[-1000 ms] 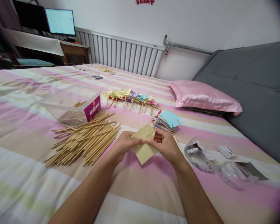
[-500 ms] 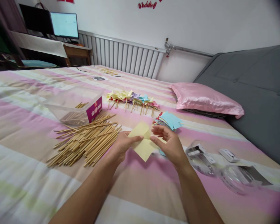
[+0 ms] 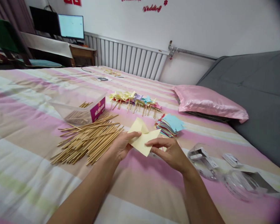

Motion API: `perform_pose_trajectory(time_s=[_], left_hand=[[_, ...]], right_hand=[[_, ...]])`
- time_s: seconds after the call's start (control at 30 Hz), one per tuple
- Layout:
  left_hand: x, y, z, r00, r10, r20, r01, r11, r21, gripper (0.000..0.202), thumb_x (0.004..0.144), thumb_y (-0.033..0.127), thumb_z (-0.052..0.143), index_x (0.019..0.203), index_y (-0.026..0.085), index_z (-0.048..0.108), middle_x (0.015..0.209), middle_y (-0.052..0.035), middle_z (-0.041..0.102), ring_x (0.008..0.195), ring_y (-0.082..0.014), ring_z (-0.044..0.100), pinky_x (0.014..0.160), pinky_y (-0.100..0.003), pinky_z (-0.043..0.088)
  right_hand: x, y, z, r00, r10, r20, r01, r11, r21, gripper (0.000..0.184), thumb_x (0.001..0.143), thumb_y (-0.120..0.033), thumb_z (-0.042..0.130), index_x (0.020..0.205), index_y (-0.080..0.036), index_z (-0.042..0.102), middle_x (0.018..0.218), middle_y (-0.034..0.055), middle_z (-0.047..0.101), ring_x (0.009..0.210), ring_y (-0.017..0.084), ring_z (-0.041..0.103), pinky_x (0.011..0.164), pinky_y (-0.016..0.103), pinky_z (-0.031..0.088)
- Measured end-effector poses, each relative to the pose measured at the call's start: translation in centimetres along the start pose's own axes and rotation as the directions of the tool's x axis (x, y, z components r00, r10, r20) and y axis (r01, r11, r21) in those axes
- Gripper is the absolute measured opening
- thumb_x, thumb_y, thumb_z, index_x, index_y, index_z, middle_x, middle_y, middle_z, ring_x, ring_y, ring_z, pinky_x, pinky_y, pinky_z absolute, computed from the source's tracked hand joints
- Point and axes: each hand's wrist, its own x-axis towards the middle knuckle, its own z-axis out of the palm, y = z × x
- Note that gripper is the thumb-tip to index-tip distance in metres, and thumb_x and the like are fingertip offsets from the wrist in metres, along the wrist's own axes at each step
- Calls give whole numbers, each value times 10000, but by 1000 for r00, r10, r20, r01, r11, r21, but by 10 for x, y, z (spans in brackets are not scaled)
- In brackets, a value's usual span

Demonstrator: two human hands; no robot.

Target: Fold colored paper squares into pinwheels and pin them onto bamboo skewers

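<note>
A pale yellow paper sheet (image 3: pixel 144 141) with cut corners is held up between both hands over the bed. My left hand (image 3: pixel 124 143) pinches it from the left, thumb on top near the middle. On the right, my right hand (image 3: pixel 166 151) grips the lower right part between thumb and fingers. Just left of my left hand lies a heap of thin wooden sticks (image 3: pixel 88 138). Beyond my right hand is a stack of coloured paper (image 3: pixel 170 124), light blue on top. Farther off, several finished paper pinwheels (image 3: pixel 135 99) on sticks lie in a row.
A clear plastic box (image 3: pixel 84 109) with a purple label holds more sticks. Clear round containers (image 3: pixel 203 161) with small parts and a white packet (image 3: pixel 232 160) lie at the right. A pink pillow (image 3: pixel 207 101) rests by the grey headboard (image 3: pixel 259 93).
My right hand has moved from the paper's upper right side to its lower right part and grips there. A flap now stands up at the right. The view has shifted slightly.
</note>
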Motion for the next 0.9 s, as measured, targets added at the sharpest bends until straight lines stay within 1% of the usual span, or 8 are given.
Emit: perform_pose_trajectory(time_s=[0.07, 0.17, 0.3, 0.47, 0.57, 0.67, 0.77, 0.9], left_hand=[[0, -2, 0, 1000, -1, 13, 1, 1000, 29, 266, 585, 158, 747, 829, 68, 692, 781, -105, 712, 677, -170, 632, 632, -256, 507], [0, -4, 0, 999, 32, 44, -35, 997, 74, 273, 583, 192, 764, 823, 80, 699, 764, -90, 709, 670, -159, 626, 628, -241, 485], [-1, -8, 3, 992, 117, 44, -121, 987, 110, 285, 572, 216, 771, 819, 94, 699, 736, -64, 699, 634, -147, 618, 619, -243, 462], [-3, -9, 8, 979, 204, -17, -199, 968, 153, 299, 537, 232, 786, 785, 93, 693, 713, -52, 689, 605, -144, 610, 599, -246, 453], [-4, -8, 8, 976, 215, -31, -208, 966, 155, 306, 533, 244, 792, 771, 84, 688, 696, -58, 687, 586, -147, 605, 584, -251, 457], [-4, -8, 8, 979, 201, -35, -194, 970, 145, 285, 546, 261, 791, 740, 82, 684, 661, -58, 680, 562, -144, 598, 561, -247, 459], [-4, -9, 7, 977, 213, -20, -209, 969, 134, 276, 551, 256, 788, 750, 92, 690, 676, -53, 685, 577, -145, 603, 571, -244, 466], [-3, -10, 8, 975, 219, -30, -211, 963, 168, 273, 534, 259, 793, 721, 90, 689, 654, -51, 680, 552, -142, 593, 544, -238, 446]], right_hand=[[1, 0, 1, 1000, -21, -7, 21, 1000, -6, 120, 776, -285, 650, 839, -234, 738, 835, 30, 731, 756, 179, 658, 686, 289, 510], [2, -1, 2, 1000, -16, -15, 16, 999, 30, 144, 774, -342, 657, 781, -220, 733, 783, 34, 725, 726, 174, 649, 674, 286, 506], [4, 1, 8, 993, 73, -89, -59, 987, 152, 216, 765, -402, 659, 725, -192, 695, 707, 31, 696, 654, 159, 626, 625, 274, 496], [6, 4, 19, 964, 169, -203, -116, 962, 248, 267, 758, -446, 652, 738, -180, 681, 682, 33, 676, 641, 162, 623, 576, 259, 475], [7, 1, 20, 953, 207, -220, -138, 946, 294, 277, 746, -452, 657, 715, -178, 673, 669, 23, 656, 617, 139, 592, 565, 244, 467], [7, -4, 19, 953, 238, -189, -162, 924, 346, 269, 732, -444, 669, 714, -176, 674, 707, 24, 658, 624, 122, 571, 591, 239, 476], [7, -4, 19, 952, 243, -186, -168, 923, 347, 272, 728, -448, 669, 718, -176, 676, 713, 24, 652, 630, 124, 564, 593, 241, 476], [8, 3, 21, 951, 200, -238, -133, 954, 269, 263, 744, -435, 656, 713, -175, 677, 705, 29, 650, 628, 137, 580, 588, 248, 476]])
